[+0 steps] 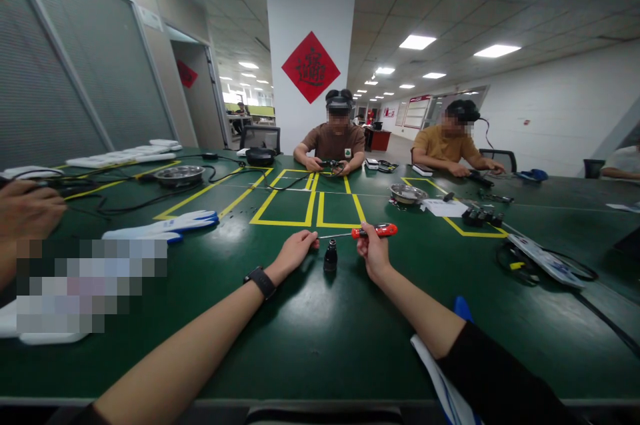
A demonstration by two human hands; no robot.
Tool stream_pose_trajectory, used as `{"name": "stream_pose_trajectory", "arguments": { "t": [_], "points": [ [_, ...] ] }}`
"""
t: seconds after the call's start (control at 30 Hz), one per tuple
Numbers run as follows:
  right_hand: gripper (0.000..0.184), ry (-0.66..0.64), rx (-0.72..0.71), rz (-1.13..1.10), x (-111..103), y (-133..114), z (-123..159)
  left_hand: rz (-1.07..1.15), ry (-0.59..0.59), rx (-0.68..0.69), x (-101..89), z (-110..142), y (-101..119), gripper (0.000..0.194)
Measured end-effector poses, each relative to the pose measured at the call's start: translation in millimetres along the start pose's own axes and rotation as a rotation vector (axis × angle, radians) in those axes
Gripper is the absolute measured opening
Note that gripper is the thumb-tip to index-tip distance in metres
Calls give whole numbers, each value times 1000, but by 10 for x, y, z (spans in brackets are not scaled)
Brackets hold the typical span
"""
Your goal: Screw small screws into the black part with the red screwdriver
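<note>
My right hand (374, 253) is closed around the red and black handle of a screwdriver (384, 230), its thin shaft lying roughly level and pointing left. My left hand (299, 251), with a black watch (261, 282) on the wrist, pinches its fingertips together at the screwdriver's tip. Whatever they pinch there is too small to tell. Just below the shaft, between my hands, a small black tapered part (330, 258) with a ringed narrow top stands upright on the green table (310, 338). Neither hand visibly grips this part.
White and blue work gloves (165, 223) lie at left, and another glove (440, 371) is by my right forearm. Metal bowls (407, 194), cables, black parts (483, 217) and a power strip (545, 258) are around. Co-workers sit opposite; another person's hand (30, 208) is at far left.
</note>
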State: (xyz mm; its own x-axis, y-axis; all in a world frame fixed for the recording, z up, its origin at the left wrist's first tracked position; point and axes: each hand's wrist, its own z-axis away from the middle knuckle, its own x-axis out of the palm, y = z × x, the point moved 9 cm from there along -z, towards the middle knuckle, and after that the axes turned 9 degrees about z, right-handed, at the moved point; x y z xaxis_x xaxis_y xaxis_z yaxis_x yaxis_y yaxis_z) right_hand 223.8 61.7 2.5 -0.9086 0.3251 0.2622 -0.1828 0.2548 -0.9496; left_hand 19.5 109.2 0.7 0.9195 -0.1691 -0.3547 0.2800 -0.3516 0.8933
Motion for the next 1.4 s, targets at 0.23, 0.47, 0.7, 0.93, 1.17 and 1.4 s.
{"name": "stream_pose_trajectory", "arguments": {
  "t": [0.23, 0.47, 0.7, 0.93, 1.17, 1.4],
  "points": [
    [27, -46, -57, 88, 34, -123, -12, 46, 127, 3, -116, 18, -4, 33],
    [24, -648, -619, 1106, 442, -391, 164, 81, 222, -5, -235, -6, -92, 28],
    [41, -820, -721, 1567, 497, -183, 239, -8, 235, 86, -227, 31, 104, 28],
    [41, -694, -773, 1565, 549, -305, 239, -137, 243, 228, -159, 172, 456, 34],
    [17, -462, -891, 939, 597, -870, 497, -380, 223, 504, -22, 424, 894, 32],
    [10, -459, -841, 710, 672, -898, 657, -464, 49, 681, 184, 518, 944, 32]
  ]
}}
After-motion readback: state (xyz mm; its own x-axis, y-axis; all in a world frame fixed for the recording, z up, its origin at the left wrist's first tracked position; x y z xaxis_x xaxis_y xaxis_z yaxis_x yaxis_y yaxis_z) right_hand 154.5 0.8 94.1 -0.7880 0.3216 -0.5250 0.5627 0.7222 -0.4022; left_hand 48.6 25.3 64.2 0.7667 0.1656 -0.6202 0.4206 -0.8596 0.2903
